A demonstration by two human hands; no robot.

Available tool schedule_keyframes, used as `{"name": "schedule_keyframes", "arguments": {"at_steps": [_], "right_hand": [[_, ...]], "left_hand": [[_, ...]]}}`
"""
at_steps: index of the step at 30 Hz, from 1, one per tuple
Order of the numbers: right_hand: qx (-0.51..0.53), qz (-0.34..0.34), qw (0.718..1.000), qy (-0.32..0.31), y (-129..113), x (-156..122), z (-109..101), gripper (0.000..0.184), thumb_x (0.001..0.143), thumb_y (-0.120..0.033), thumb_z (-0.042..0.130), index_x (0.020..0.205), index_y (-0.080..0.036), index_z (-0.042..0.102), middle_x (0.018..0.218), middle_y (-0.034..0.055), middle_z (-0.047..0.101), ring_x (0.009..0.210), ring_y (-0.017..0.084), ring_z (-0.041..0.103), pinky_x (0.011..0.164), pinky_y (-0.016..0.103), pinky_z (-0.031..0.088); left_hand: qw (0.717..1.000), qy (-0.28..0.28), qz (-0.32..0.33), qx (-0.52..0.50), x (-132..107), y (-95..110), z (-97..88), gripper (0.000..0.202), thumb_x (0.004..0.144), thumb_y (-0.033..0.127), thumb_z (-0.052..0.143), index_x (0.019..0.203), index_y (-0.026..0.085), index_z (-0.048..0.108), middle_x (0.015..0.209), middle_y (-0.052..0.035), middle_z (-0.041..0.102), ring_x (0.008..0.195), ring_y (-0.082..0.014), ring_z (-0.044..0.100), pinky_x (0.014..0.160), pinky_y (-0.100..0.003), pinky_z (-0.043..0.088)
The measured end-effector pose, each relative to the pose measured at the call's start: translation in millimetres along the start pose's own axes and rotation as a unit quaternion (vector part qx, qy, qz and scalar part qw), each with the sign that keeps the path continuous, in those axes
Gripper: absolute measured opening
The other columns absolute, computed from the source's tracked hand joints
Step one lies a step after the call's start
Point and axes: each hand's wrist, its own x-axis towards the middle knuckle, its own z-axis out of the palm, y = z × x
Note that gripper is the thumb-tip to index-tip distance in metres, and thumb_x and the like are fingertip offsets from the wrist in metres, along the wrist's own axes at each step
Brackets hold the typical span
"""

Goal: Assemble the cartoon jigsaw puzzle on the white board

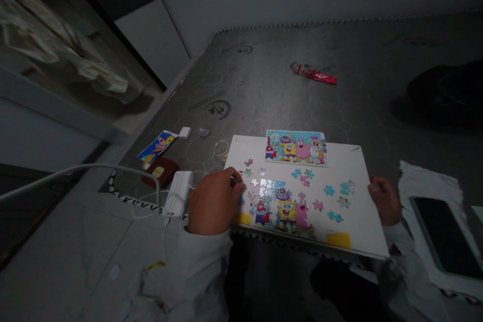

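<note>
A white board point(358, 196) carries a partly joined cartoon jigsaw puzzle point(287, 209) near its front edge. Loose puzzle pieces point(329, 190) lie around it. At the back of the board is a reference picture card point(296, 148) with the same cartoon figures. My left hand point(215, 201) is over the board's left edge, its fingers curled and thumb near the index finger, beside several loose pieces; whatever they hold is too small to make out. On the other side, my right hand point(385, 200) is closed at the board's right edge, thumb on top.
Left of the board are a white power strip point(178, 193) with cables, a brown case point(160, 172), a blue cartoon packet point(157, 145) and a clear round container point(221, 149). A phone point(447, 234) rests on white cloth at right. Farther back lies a red wrapper point(315, 74).
</note>
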Motion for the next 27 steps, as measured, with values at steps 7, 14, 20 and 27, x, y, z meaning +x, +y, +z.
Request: {"name": "schedule_keyframes", "arguments": {"at_steps": [7,14,20,27], "right_hand": [[-0.011,0.005,1.000,0.004,0.7,0.7,-2.2,0.051,0.047,-0.051,0.083,0.074,-0.024,0.049,0.051,-0.0032,0.048,0.038,0.013,0.038,0.037,0.027,0.029],[-0.012,0.006,1.000,0.006,1.2,4.6,-2.7,0.051,0.043,-0.048,0.083,0.072,-0.024,0.049,0.053,-0.0016,0.051,0.040,0.013,0.040,0.037,0.027,0.031],[0.003,0.005,1.000,0.009,0.2,0.9,1.3,0.052,0.046,-0.052,0.082,0.073,-0.024,0.048,0.052,-0.0046,0.050,0.038,0.011,0.039,0.038,0.025,0.029],[-0.002,0.007,1.000,0.008,1.1,0.7,-0.8,0.049,0.050,-0.050,0.083,0.073,-0.024,0.049,0.052,-0.0032,0.050,0.039,0.012,0.039,0.038,0.026,0.029]], "left_hand": [[0.999,0.006,-0.037,0.024,3.6,-8.0,-4.2,0.013,0.089,0.035,0.062,0.099,0.032,0.070,0.103,0.0030,0.074,0.097,-0.0259,0.065,0.063,-0.033,0.032],[0.997,-0.004,-0.066,0.032,8.5,-19.9,-0.7,0.020,0.090,0.036,0.059,0.106,0.032,0.069,0.110,0.0017,0.073,0.098,-0.0244,0.065,0.067,-0.032,0.035],[0.997,-0.005,-0.070,0.030,9.6,-14.0,-0.5,0.019,0.085,0.043,0.067,0.102,0.033,0.069,0.103,0.0057,0.074,0.097,-0.0232,0.064,0.064,-0.032,0.033],[0.996,-0.017,-0.082,0.035,10.2,-16.2,0.2,0.016,0.085,0.043,0.065,0.097,0.032,0.069,0.102,0.0044,0.073,0.096,-0.0240,0.065,0.064,-0.032,0.033]]}}
